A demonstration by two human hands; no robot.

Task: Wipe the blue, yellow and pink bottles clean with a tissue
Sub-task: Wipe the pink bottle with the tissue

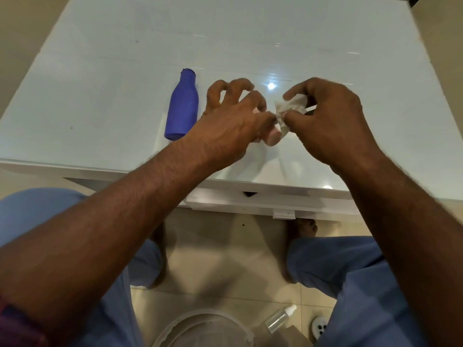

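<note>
A blue bottle [182, 106] lies on its side on the white glass table [100, 71], left of my hands. My left hand [230, 126] and my right hand [328, 118] meet over the table's near middle, both pinching a crumpled white tissue [290, 108]. My right hand holds the bulk of the tissue; my left thumb and forefinger pinch its left corner, the other left fingers spread. Under my left hand a pink bottle [271, 139] peeks out, mostly hidden. A sliver of yellow shows behind my left fingers; the yellow bottle is otherwise hidden.
The table's near edge [250, 194] runs across the view above my knees in blue trousers. On the tiled floor below sit a clear round container [200, 329], a small clear spray bottle [280, 319] and a white floor drain [319, 328].
</note>
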